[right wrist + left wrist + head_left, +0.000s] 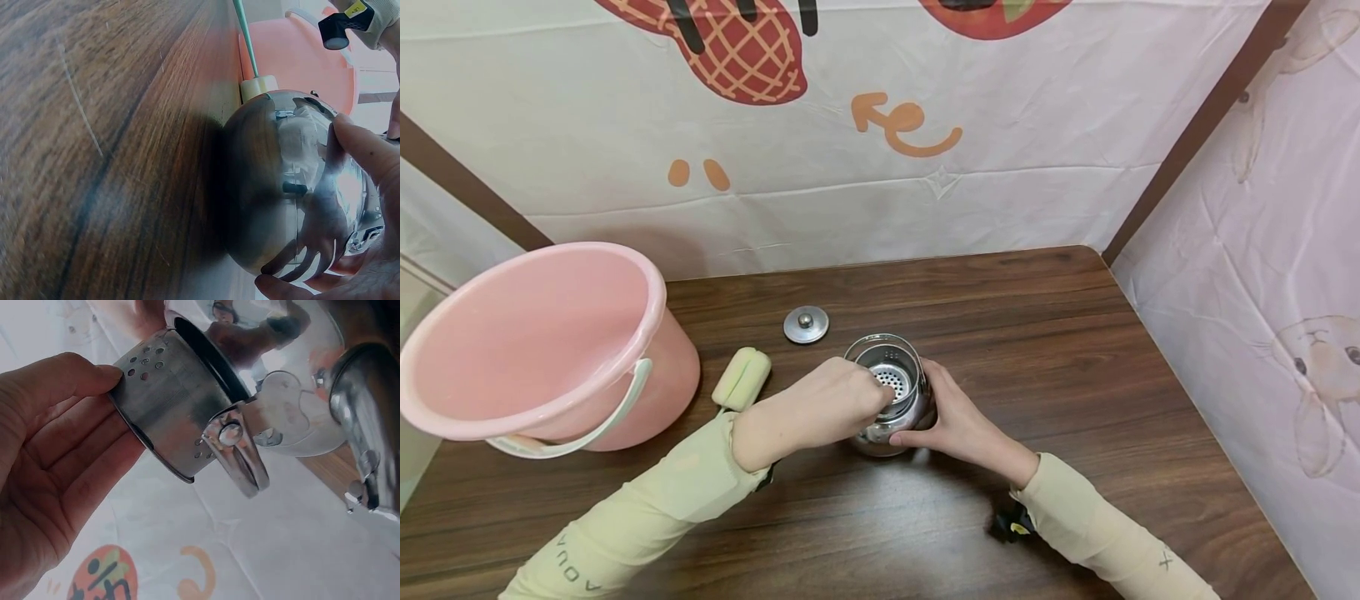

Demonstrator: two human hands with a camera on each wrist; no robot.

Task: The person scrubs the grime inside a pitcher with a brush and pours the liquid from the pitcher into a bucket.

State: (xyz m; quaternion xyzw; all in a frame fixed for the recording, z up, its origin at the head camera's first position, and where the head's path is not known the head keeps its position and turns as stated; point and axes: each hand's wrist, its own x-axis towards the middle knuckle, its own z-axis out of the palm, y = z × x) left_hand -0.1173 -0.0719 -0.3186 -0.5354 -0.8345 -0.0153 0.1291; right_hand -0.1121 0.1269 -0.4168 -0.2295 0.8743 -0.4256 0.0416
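Note:
A shiny round steel teapot (880,440) stands on the wooden table, its mouth facing up. My right hand (961,423) grips the pot's side, thumb toward the front and fingers round the right flank. At the mouth, my left hand (823,406) pinches the rim of a perforated metal strainer (165,403). The left wrist view shows the thumb on the rim and the other fingers along its far side. Part of the strainer stands out of the pot's opening; its lower end is hidden. The wire handle (883,336) arches behind the mouth.
A small steel lid (806,325) with a knob lies behind the pot. Left of it rests a pale yellow sponge brush (742,379) with a thin green handle (247,44). A large pink bucket (679,375) with a pale handle stands at the left. Behind the table hangs a printed cloth (1037,183).

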